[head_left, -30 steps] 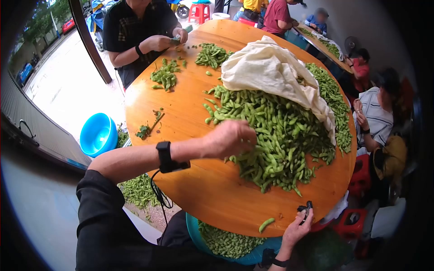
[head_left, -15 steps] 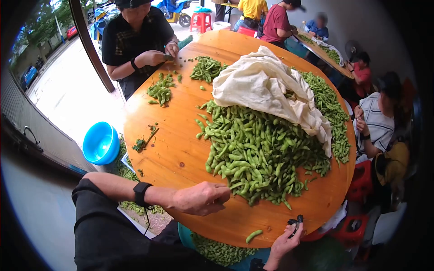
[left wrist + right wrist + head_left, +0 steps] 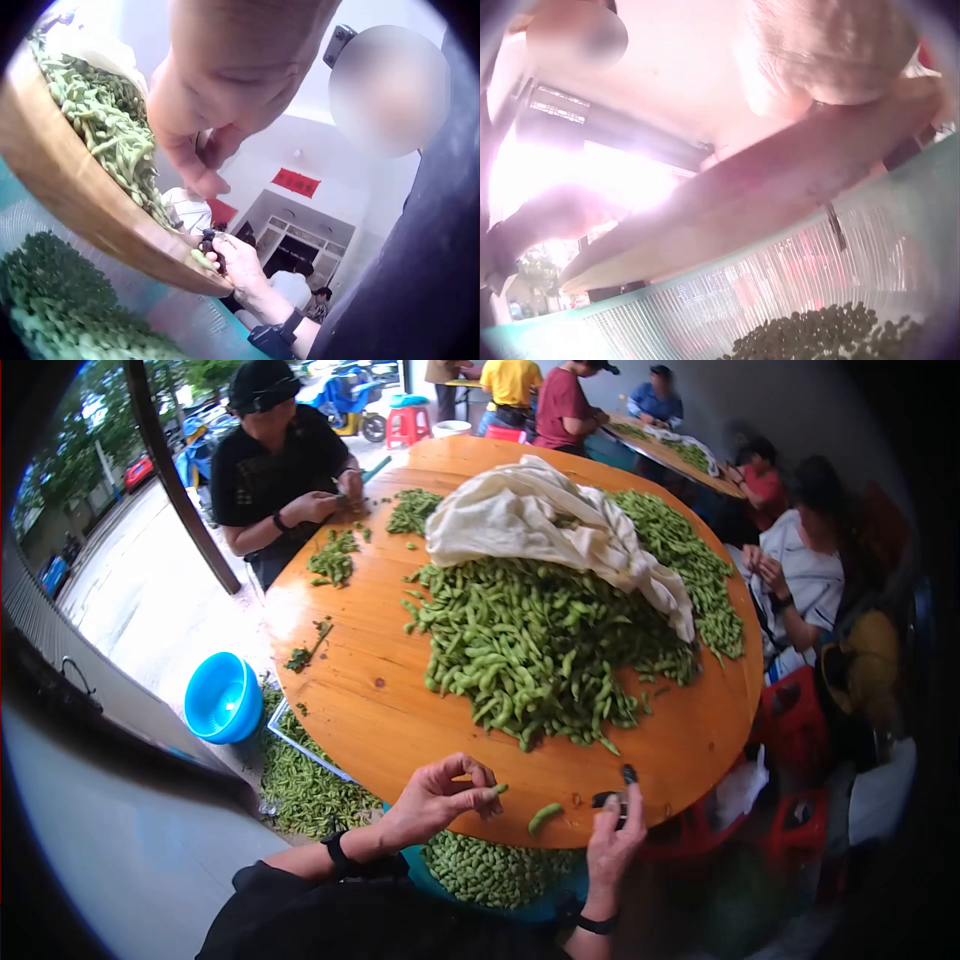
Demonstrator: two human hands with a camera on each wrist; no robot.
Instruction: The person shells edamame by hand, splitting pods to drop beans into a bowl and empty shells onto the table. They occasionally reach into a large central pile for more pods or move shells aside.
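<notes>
My left hand [image 3: 445, 800], over the table's near edge, pinches a green soybean pod [image 3: 500, 789] between thumb and forefinger. To its right is my right hand [image 3: 612, 840], fingers up and spread, with black covers [image 3: 628, 773] at the thumb and forefinger tips. Another soybean pod [image 3: 545, 818] lies on the wooden table [image 3: 370, 730] between the hands. A large heap of pods [image 3: 530, 650] rises in front, partly under a cream cloth [image 3: 530, 515]. Below the table edge, a teal basin [image 3: 727, 277] holds shelled beans [image 3: 490, 870].
Across the table a person in black [image 3: 275, 490] works near small pod piles [image 3: 333, 558]. A blue bowl [image 3: 222, 698] and many pods [image 3: 310, 790] are on the floor at left. Red stools [image 3: 795, 715] and a seated person [image 3: 800, 575] are at right.
My left hand has drawn back from the heap to the near edge, bringing a pod towards the right hand. The right hand has turned more upright, its thumb and forefinger further apart.
</notes>
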